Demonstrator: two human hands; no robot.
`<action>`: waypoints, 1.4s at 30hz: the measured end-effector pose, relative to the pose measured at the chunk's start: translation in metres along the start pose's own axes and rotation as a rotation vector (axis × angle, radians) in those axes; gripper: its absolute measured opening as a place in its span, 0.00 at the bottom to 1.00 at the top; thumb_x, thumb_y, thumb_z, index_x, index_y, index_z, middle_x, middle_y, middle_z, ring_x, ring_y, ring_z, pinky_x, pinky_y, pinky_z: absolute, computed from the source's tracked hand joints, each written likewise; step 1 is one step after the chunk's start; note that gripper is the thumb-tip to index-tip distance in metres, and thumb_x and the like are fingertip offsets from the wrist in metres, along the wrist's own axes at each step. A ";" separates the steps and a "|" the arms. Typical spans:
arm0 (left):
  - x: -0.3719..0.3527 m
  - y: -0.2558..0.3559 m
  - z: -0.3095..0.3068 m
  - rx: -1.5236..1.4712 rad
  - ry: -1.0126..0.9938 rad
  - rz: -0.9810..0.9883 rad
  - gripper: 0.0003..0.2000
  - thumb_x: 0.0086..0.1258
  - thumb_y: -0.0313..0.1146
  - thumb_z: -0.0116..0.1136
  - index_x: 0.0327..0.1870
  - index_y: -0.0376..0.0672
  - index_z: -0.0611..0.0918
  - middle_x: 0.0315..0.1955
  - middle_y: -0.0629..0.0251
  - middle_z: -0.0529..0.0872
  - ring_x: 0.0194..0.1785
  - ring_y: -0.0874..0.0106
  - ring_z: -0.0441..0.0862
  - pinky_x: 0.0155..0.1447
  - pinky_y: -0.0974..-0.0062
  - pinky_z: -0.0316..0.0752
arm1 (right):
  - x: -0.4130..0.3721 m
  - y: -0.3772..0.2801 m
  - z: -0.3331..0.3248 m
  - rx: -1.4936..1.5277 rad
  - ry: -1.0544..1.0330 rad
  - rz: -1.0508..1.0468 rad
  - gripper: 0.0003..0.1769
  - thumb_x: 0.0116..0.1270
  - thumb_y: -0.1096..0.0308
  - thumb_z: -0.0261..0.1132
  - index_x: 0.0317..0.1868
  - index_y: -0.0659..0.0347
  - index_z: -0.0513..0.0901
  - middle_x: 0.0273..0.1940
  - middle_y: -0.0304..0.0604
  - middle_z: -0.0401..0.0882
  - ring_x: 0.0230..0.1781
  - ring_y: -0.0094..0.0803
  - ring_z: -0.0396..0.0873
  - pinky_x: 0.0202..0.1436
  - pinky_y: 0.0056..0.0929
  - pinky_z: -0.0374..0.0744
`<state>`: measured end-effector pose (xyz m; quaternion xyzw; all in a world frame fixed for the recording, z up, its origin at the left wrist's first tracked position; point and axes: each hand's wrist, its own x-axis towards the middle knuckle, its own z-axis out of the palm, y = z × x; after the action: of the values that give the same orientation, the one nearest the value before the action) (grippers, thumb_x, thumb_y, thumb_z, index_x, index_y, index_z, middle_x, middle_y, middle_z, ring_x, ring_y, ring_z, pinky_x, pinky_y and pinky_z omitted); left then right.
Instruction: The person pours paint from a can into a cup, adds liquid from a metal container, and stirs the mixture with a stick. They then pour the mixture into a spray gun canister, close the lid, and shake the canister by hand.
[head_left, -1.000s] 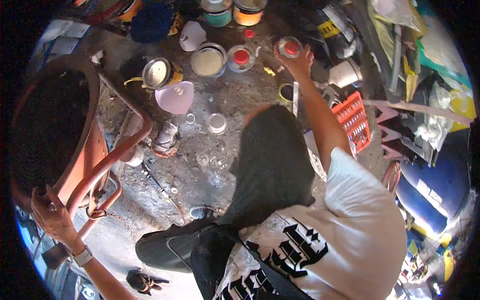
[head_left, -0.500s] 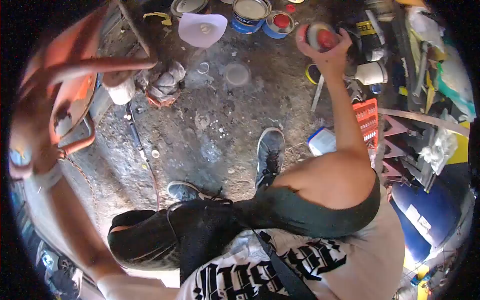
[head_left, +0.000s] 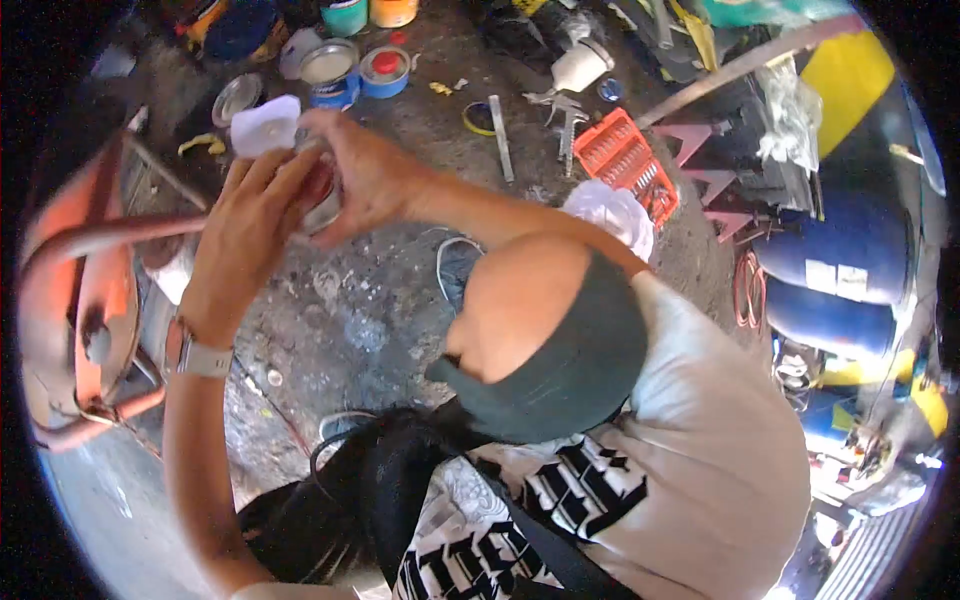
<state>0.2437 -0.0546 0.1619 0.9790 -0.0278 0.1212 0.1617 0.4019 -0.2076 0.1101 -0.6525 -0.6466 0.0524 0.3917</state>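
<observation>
A round can with a red cap (head_left: 320, 183) is held between both hands, partly covered by the fingers. My right hand (head_left: 375, 178) wraps around the can from the right, thumb and fingers on either side. From the left, my left hand (head_left: 248, 205) has its fingers closed over the red cap; a watch is on that wrist. A white sheet (head_left: 265, 122) lies on the floor just behind the hands. Beyond it are an open blue can (head_left: 330, 92) and a smaller blue tin with a red cap (head_left: 385, 70).
At left stands an orange metal frame (head_left: 90, 300) with a bent tube. A spray gun (head_left: 580, 70), a red socket set case (head_left: 630, 160) and a crumpled white cloth or paper (head_left: 610, 215) lie at right. Blue drums (head_left: 840, 240) stand farther right.
My right hand has brought the red-capped can from the right across to the left. My left hand has come from beside the orange frame onto the cap. The camera view has turned.
</observation>
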 end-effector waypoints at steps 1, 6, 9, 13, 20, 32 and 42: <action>0.005 0.003 -0.004 0.015 -0.001 0.010 0.25 0.69 0.29 0.59 0.68 0.44 0.75 0.58 0.56 0.80 0.59 0.52 0.77 0.66 0.59 0.72 | -0.004 -0.002 0.008 0.082 0.051 0.027 0.69 0.36 0.53 0.90 0.73 0.65 0.54 0.59 0.54 0.74 0.57 0.43 0.79 0.63 0.40 0.78; -0.011 0.010 -0.020 0.056 -0.126 0.069 0.26 0.62 0.27 0.61 0.65 0.43 0.76 0.57 0.57 0.78 0.58 0.54 0.76 0.64 0.61 0.74 | -0.003 -0.003 0.034 0.312 -0.011 0.093 0.69 0.35 0.55 0.90 0.72 0.64 0.53 0.61 0.52 0.67 0.63 0.41 0.73 0.65 0.36 0.76; -0.012 0.006 -0.008 0.028 -0.184 0.041 0.24 0.60 0.26 0.61 0.61 0.41 0.77 0.56 0.56 0.76 0.57 0.55 0.75 0.63 0.63 0.76 | -0.004 -0.004 0.040 0.493 -0.028 0.128 0.70 0.35 0.59 0.91 0.73 0.62 0.51 0.64 0.51 0.64 0.67 0.40 0.70 0.70 0.39 0.73; -0.015 -0.004 0.019 0.046 -0.085 0.082 0.19 0.62 0.28 0.62 0.56 0.38 0.76 0.49 0.57 0.76 0.53 0.56 0.77 0.58 0.63 0.77 | -0.013 0.007 0.042 0.492 -0.073 0.171 0.69 0.35 0.61 0.90 0.72 0.61 0.51 0.64 0.51 0.64 0.69 0.39 0.68 0.73 0.40 0.69; -0.021 -0.007 0.038 -0.051 0.064 0.038 0.16 0.70 0.38 0.61 0.53 0.40 0.74 0.41 0.56 0.78 0.46 0.57 0.80 0.51 0.62 0.78 | -0.022 0.002 0.044 0.282 -0.001 0.245 0.69 0.29 0.54 0.90 0.69 0.58 0.55 0.60 0.54 0.71 0.62 0.46 0.75 0.68 0.42 0.74; -0.030 -0.010 0.005 -0.166 0.111 0.425 0.13 0.67 0.43 0.57 0.45 0.44 0.78 0.35 0.59 0.82 0.35 0.56 0.84 0.37 0.58 0.81 | -0.004 -0.026 0.014 1.045 -0.438 0.422 0.70 0.32 0.65 0.87 0.76 0.59 0.54 0.61 0.45 0.78 0.62 0.37 0.78 0.68 0.38 0.75; -0.049 0.000 0.029 -0.284 0.143 0.323 0.13 0.54 0.40 0.58 0.38 0.44 0.80 0.27 0.61 0.80 0.28 0.56 0.82 0.30 0.58 0.77 | -0.032 -0.023 0.039 1.018 -0.490 0.323 0.40 0.40 0.61 0.78 0.59 0.61 0.81 0.59 0.40 0.79 0.60 0.34 0.79 0.66 0.34 0.74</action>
<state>0.2033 -0.0638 0.1231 0.9182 -0.1896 0.2093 0.2779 0.3560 -0.2218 0.0818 -0.4412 -0.5042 0.5648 0.4819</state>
